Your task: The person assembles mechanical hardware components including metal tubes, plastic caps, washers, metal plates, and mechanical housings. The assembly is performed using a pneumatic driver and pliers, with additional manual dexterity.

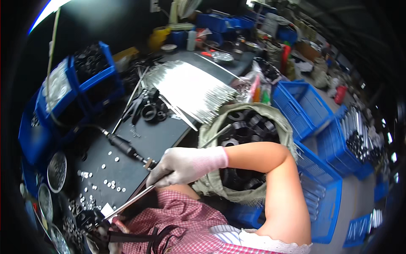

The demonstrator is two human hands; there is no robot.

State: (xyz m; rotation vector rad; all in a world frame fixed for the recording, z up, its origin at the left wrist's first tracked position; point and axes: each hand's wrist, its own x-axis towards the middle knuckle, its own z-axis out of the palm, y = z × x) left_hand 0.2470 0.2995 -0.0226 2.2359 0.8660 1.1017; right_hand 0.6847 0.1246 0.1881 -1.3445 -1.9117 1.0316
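My right hand point(173, 167), in a pale grey glove with a pink cuff, is closed around a thin metal rod point(132, 203). The rod slants from the lower left up past the wrist, its other end showing over the sack. At its lower end sits a black plastic part point(89, 221). My left hand point(100, 240), also gloved and largely hidden, is closed at this black part near the lower edge. Just beyond my right fingers, a black power screwdriver point(122, 145) with a cable lies over the dark table point(156, 137).
Small white washers point(111, 184) are scattered on the table. A stack of shiny rods point(190, 86) lies further back. Blue bins point(99, 78) and metal bowls point(56, 171) line the left. Right of the table stand a sack point(215, 186) of black rings and blue crates point(302, 108).
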